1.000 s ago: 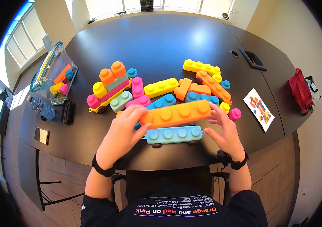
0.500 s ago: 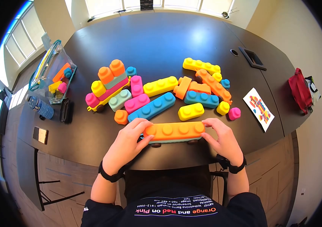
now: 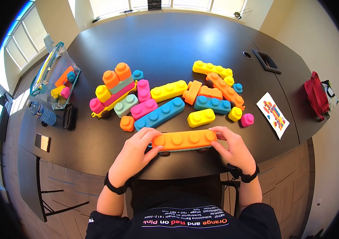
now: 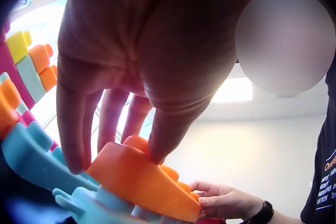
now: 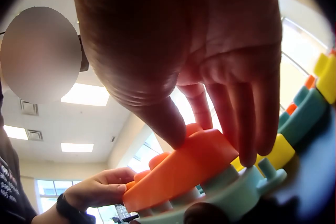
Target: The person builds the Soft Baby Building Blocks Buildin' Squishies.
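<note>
A long orange building block (image 3: 184, 140) with a row of studs lies over a light blue wheeled base (image 5: 239, 195) near the table's front edge. My left hand (image 3: 131, 153) pinches the block's left end between thumb and fingers. At the right end, my right hand (image 3: 233, 149) pinches it the same way. Both wrist views show pale blue studs (image 4: 113, 201) below the orange block's underside, so a gap stands between block and base. Just beyond my hands lie a long blue block (image 3: 159, 114), a short yellow block (image 3: 201, 118) and a small orange block (image 3: 127, 123).
A stacked wheeled car (image 3: 115, 91) stands at the left, and a wheeled orange base (image 3: 225, 89) lies at the right among loose blocks. A printed picture card (image 3: 273, 115) and red bag (image 3: 316, 95) are further right; a water bottle (image 3: 44, 112) and clear bag (image 3: 58, 81) sit left.
The orange block came down from above the light blue base and toward me onto it, both hands moving with it. In the last half second it has hardly moved.
</note>
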### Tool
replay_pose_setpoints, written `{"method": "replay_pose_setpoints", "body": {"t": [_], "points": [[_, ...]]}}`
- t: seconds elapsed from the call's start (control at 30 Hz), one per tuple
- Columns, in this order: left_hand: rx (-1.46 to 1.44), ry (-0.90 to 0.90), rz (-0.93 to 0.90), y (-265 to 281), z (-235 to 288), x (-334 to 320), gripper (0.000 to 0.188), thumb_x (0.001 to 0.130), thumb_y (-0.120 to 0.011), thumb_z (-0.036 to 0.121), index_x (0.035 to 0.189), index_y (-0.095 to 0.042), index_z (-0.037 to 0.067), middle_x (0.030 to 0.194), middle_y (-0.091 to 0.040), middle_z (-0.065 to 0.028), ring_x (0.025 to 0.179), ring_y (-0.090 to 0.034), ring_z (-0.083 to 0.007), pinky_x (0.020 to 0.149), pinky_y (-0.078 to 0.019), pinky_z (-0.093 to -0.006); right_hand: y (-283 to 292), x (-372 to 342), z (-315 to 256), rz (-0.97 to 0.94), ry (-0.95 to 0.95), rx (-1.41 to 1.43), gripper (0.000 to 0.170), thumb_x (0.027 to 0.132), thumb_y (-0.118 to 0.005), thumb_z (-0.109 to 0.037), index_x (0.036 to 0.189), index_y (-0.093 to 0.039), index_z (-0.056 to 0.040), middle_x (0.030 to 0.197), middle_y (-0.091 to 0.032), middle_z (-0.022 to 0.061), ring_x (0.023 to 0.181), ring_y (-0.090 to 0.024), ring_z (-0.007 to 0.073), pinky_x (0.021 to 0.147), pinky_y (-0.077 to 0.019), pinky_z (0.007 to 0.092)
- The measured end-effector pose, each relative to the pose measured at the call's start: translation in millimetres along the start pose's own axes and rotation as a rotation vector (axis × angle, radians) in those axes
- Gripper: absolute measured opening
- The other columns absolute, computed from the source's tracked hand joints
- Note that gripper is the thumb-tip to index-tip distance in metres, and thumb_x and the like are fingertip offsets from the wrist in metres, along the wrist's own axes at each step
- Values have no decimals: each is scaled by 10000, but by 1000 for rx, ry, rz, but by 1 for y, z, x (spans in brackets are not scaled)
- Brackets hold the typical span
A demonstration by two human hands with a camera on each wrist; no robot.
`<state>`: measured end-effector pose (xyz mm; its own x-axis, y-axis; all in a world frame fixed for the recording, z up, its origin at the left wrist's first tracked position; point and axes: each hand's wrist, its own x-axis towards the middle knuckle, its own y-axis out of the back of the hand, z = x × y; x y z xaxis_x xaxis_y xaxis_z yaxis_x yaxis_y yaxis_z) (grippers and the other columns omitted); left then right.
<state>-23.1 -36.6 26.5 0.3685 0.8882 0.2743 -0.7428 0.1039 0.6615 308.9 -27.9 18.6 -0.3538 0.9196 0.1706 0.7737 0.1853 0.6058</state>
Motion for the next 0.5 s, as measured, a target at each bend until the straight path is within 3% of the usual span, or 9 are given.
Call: {"method": "replay_pose_setpoints", "body": {"t": [0.23, 0.5], "points": [[1, 61, -39, -6, 1, -2, 327, 956, -746, 66, 1256, -623, 22, 1163, -673, -148, 1018, -703, -335, 888, -611, -376, 2, 2, 1, -43, 81, -54, 353, 978, -718, -100, 1304, -607, -25, 1236, -682, 171, 1134, -694, 370, 969, -553, 411], [19, 81, -51, -10, -5, -1, 322, 973, -735, 80, 1269, -615, 37, 1161, -670, -154, 1015, -694, -354, 841, -633, -388, -1, 3, 3, -53, 50, -96, 372, 982, -717, -131, 1320, -599, -30, 1270, -680, 189, 1156, -672, 409, 986, -544, 431]]}}
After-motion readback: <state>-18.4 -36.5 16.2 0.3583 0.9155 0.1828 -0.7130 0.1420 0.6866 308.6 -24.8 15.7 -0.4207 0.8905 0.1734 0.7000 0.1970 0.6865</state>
